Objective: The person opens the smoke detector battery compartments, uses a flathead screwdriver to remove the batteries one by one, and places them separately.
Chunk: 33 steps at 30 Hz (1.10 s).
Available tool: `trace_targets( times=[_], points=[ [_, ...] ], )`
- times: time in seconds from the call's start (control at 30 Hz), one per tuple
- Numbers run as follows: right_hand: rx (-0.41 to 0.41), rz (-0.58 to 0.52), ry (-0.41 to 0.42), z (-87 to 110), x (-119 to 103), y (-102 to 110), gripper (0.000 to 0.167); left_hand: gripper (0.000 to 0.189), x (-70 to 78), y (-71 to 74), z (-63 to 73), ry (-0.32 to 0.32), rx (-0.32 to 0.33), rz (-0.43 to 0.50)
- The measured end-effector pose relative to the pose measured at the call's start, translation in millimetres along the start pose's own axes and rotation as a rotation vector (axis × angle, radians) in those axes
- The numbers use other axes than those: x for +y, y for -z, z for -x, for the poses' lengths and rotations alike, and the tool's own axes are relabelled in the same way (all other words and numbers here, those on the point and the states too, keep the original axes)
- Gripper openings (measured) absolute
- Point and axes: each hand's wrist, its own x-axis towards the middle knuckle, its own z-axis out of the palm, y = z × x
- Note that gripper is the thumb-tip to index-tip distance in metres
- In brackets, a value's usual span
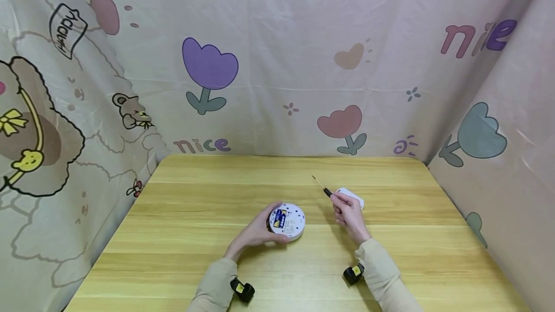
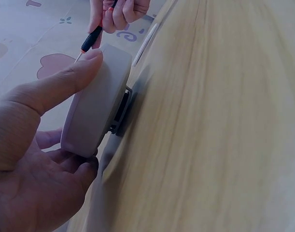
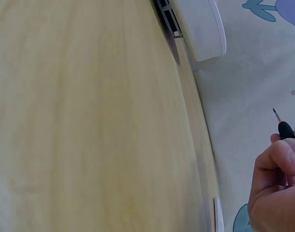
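Note:
My left hand (image 1: pixel 260 228) grips a round white smoke alarm (image 1: pixel 295 221) by its edge, thumb on the near side. Its back faces up, and blue and yellow batteries (image 1: pixel 279 218) lie in a compartment there. Seen from the side in the left wrist view, the smoke alarm (image 2: pixel 100 104) has a dark slotted part on its underside, close above the table. To the right, my right hand (image 1: pixel 350 213) pinches a small screwdriver (image 1: pixel 327 192) with a black handle. The screwdriver's thin shaft points up and left, apart from the smoke alarm.
Just behind my right hand, a flat white piece (image 1: pixel 356 199) with rounded corners lies on the wooden table (image 1: pixel 195 206). Printed cloth (image 1: pixel 277 61) hangs behind the table and along both sides. Black wrist cameras (image 1: pixel 244 291) sit at my cuffs.

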Motion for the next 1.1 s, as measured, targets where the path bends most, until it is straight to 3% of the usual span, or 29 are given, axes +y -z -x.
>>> trace_targets(
  times=[0.3, 0.63, 0.83, 1.1],
  points=[
    [0.008, -0.11, -0.037, 0.2, -2.4, 2.6, 0.023, 0.108, 1.8, -0.4, 0.9, -0.004, -0.003, -0.01],
    [0.023, 0.007, -0.017, -1.0, 2.0, 0.8, 0.007, 0.112, 0.4, -2.3, 1.0, -0.018, -0.012, -0.062],
    [-0.023, 0.069, 0.003, -0.9, 0.0, 2.2, 0.002, 0.111, 1.8, 2.1, 2.4, -0.022, 0.017, -0.045],
    [-0.056, 0.094, -0.03, 0.4, -3.4, 3.8, 0.006, 0.111, 1.2, 15.3, 5.1, -0.022, -0.039, 0.033]
  ],
)
